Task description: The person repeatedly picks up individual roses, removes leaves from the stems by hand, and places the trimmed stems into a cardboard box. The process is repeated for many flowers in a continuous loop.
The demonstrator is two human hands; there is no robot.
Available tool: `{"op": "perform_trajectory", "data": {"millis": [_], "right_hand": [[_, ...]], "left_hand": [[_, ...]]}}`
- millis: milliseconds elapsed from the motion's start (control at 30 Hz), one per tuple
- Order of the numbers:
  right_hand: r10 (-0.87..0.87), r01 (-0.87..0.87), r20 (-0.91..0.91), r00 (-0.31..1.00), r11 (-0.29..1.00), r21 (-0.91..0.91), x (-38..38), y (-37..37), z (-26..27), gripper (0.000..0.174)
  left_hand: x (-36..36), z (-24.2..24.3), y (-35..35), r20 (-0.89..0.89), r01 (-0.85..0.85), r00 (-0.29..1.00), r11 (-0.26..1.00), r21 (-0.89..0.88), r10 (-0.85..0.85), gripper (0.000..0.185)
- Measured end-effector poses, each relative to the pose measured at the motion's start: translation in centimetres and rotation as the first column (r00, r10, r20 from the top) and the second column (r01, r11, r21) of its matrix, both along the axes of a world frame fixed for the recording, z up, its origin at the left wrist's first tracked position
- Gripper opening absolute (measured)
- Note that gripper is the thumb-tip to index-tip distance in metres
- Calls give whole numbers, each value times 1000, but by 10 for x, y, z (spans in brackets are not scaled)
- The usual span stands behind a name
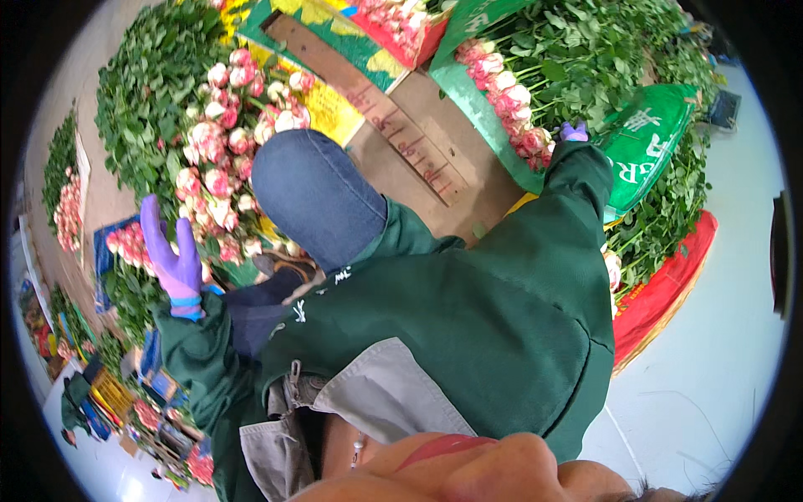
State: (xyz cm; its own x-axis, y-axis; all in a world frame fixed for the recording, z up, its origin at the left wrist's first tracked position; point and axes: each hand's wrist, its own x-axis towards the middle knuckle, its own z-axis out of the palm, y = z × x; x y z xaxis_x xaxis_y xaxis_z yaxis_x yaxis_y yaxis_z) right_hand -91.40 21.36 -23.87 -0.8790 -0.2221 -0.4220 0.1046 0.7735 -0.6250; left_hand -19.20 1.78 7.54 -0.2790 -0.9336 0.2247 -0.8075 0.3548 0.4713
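My left hand (171, 254), in a purple glove, is raised with its fingers spread and nothing between them. Behind it lies a bunch of small pink roses (127, 243) in a blue wrap. Beside that hand is a large heap of pink-and-white roses (213, 147). My right hand (572, 132), also gloved in purple, reaches in among stems next to a row of rose heads (511, 97) on a green wrapping sheet (473, 113). The green sleeve hides much of this hand, so its grip does not show. My denim-covered knee (320, 194) is between the two bunches.
A wooden board (401, 147) with red marks lies ahead on a brown surface. Roses in a red wrap (414, 47) are beyond it. At right are a printed green wrap (652, 150) and a red wrap (665, 295). Another person (76, 401) is far left.
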Motion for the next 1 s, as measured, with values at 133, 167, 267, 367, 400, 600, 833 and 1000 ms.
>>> {"op": "perform_trajectory", "data": {"millis": [133,167,267,367,400,600,833,1000], "right_hand": [[-125,221,298,946,922,-318,-12,-1,-20,75],[-125,266,342,931,876,-403,-12,-7,-16,77],[-134,223,258,957,908,-355,-8,-24,0,79],[122,-43,-229,966,946,321,-6,-38,7,59],[255,-112,-283,925,891,439,-6,-41,9,58],[462,-283,-227,857,791,542,2,-61,16,53],[577,-346,-253,777,726,594,2,-62,34,47],[501,-251,-463,731,829,500,31,-63,98,44]], "left_hand": [[0,-10,2,27,29,999,1000,-8,-29,52],[0,-12,3,7,26,1000,1000,11,-26,52],[1,-16,4,-13,31,999,1000,5,-31,50],[5,-20,10,-21,18,1000,999,28,-18,51],[8,-22,12,-31,9,999,999,34,-8,51],[30,-36,32,-32,-7,999,1000,2,7,50],[52,-48,37,-55,-78,996,991,-111,73,39],[78,-15,18,1,-67,998,973,-219,69,35]]}}
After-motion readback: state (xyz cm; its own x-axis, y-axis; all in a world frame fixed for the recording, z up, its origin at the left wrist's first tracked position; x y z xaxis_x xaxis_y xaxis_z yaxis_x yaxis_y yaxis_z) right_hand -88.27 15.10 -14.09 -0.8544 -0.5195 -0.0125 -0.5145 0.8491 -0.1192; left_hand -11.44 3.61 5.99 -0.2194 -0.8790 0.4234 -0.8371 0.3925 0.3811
